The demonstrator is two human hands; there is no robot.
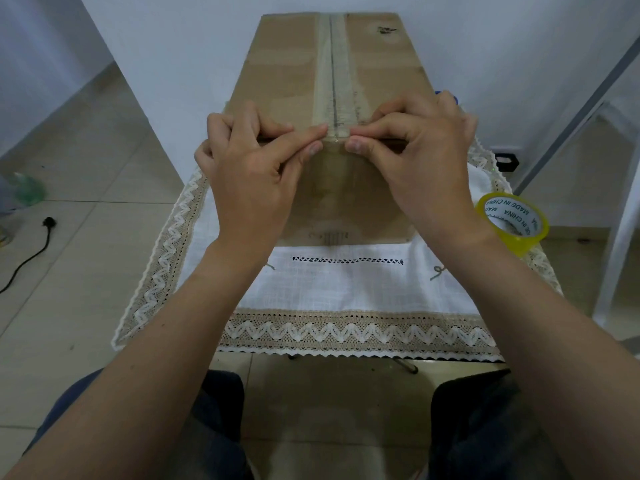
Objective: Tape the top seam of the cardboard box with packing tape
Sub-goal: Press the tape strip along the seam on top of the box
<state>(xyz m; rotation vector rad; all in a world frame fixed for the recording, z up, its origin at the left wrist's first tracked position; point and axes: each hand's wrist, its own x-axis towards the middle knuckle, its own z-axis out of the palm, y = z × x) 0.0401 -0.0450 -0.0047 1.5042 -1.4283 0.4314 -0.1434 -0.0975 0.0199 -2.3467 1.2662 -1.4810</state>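
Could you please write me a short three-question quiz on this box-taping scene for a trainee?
1. True or false: the yellow roll of packing tape lies on the white lace-edged tablecloth, to the right of the brown cardboard box.
2. Where do both hands press? A) the far end of the box B) the near top edge, at the seam C) the roll
3. Fill in: a strip of clear tape runs along the top ____.

Key
1. True.
2. B: the left hand and right hand meet at the near edge, fingers either side of the seam.
3. Seam.
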